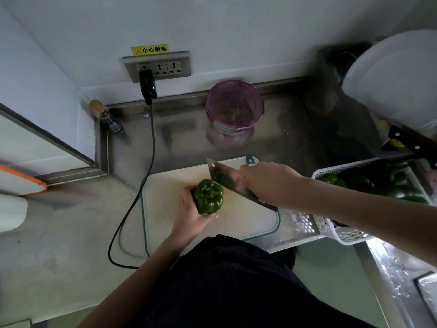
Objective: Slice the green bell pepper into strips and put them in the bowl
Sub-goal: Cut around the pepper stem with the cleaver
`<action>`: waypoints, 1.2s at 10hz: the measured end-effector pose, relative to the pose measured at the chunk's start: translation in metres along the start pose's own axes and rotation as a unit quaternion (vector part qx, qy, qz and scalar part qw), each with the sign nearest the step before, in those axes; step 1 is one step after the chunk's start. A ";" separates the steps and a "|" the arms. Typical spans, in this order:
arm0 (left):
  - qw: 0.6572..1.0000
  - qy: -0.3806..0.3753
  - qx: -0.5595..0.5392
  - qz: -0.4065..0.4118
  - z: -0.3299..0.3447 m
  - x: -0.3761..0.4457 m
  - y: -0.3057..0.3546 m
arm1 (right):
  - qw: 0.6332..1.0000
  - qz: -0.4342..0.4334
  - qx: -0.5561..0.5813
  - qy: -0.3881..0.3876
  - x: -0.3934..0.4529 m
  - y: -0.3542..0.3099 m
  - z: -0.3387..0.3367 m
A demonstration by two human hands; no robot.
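A whole green bell pepper (208,197) stands on the white cutting board (170,200), stem end up. My left hand (189,216) grips it from the left and below. My right hand (267,181) holds a cleaver (227,179) by its handle, which the hand hides. The blade is tilted just right of the pepper, close to it; I cannot tell if it touches. A purple-rimmed clear bowl (234,107) stands behind the board near the wall, with some dark pieces inside.
A white perforated basket (331,230) with more green peppers sits at the right over the sink edge. A black cable (142,192) runs from the wall socket past the board's left side. A small bottle (106,116) stands in the back left corner. Another knife handle (409,142) lies at the far right.
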State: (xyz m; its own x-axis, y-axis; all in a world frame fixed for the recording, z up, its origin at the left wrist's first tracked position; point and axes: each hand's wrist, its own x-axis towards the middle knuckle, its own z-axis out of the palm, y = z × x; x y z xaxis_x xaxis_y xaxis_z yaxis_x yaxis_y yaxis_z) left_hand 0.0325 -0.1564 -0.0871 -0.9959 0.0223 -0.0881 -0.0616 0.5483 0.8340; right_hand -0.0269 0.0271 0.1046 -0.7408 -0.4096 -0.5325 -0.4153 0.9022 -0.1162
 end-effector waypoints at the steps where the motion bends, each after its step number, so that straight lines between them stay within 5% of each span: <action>1: 1.000 -0.015 0.018 -0.008 -0.006 -0.003 0.000 | 0.998 0.041 0.037 -0.022 -0.003 0.006 0.005; 3: 0.991 -0.103 0.088 -0.005 -0.014 -0.011 0.006 | 0.988 0.097 0.103 -0.056 -0.010 0.004 0.030; 6: 0.992 -0.109 0.058 0.015 -0.008 -0.012 0.005 | 0.970 0.153 0.184 -0.050 -0.030 -0.016 0.041; 12: 0.993 -0.112 0.038 0.004 -0.001 -0.007 0.010 | 0.983 0.117 0.128 -0.052 -0.021 -0.027 0.052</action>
State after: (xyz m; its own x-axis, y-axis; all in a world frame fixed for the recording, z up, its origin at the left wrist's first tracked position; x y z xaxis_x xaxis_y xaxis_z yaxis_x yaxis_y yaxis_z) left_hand 0.0389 -0.1520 -0.0774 -0.9560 0.2078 -0.2071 -0.0395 0.6082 0.7928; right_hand 0.0273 0.0183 0.0755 -0.7363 -0.1821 -0.6517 -0.0829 0.9801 -0.1803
